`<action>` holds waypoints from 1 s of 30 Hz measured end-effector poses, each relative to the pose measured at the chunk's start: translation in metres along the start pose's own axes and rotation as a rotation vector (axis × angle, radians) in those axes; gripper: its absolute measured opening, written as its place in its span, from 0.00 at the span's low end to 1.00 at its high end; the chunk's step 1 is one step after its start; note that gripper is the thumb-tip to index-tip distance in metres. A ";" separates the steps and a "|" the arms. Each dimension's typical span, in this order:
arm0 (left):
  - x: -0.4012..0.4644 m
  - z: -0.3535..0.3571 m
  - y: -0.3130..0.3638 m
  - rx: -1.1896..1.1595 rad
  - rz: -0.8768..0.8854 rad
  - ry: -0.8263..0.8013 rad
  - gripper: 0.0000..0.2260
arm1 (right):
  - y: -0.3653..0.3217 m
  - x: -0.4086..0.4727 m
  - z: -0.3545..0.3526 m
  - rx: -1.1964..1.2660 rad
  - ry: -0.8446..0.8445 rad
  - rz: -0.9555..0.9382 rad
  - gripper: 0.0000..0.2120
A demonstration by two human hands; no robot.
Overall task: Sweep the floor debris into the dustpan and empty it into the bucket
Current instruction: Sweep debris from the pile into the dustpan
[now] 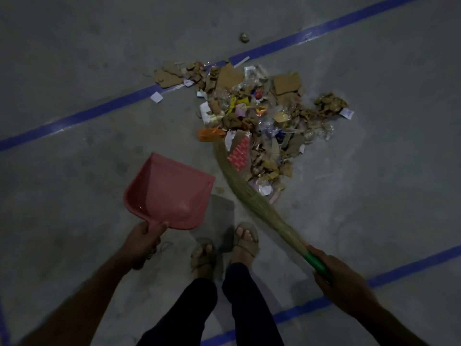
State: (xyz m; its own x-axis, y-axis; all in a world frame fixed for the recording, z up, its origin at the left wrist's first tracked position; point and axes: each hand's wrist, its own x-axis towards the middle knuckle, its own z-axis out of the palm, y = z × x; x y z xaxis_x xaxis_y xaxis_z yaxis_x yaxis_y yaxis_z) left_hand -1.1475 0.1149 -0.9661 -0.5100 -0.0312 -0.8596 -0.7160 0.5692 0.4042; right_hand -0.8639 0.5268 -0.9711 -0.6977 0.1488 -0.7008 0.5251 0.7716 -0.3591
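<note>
A heap of debris (259,121), torn cardboard, paper scraps and coloured wrappers, lies on the grey floor ahead of me. My left hand (143,242) grips the handle of a pink dustpan (169,191), held just above the floor left of the heap, its mouth facing away from me; nothing lies in it. My right hand (334,275) holds the green handle of a straw broom (239,181). The broom's bristles reach up and left to the near edge of the heap. No bucket is in view.
Blue tape lines cross the floor: one (99,109) runs diagonally behind the heap, another (389,273) to my right. A small stray lump (244,37) lies beyond the far line. My sandalled feet (224,248) stand between dustpan and broom.
</note>
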 end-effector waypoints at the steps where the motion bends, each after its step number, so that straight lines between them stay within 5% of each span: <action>1: 0.004 -0.001 0.002 0.016 -0.001 0.007 0.12 | 0.001 -0.003 -0.002 0.016 0.008 0.003 0.37; 8: 0.041 0.010 0.005 0.141 0.032 -0.039 0.14 | -0.007 -0.013 -0.001 0.158 0.156 0.071 0.31; 18: 0.154 0.063 0.025 0.392 0.050 -0.213 0.17 | -0.013 0.068 0.004 -0.102 0.327 0.321 0.34; 30: 0.257 0.123 0.086 0.715 0.251 -0.299 0.16 | 0.066 0.173 -0.002 -0.320 0.102 0.213 0.31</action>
State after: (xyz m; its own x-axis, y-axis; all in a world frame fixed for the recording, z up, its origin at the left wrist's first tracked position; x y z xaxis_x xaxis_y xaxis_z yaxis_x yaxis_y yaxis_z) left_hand -1.2813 0.2569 -1.1912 -0.3934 0.3304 -0.8579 -0.0678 0.9202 0.3855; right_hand -0.9508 0.6044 -1.1149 -0.6429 0.3744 -0.6682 0.4962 0.8682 0.0091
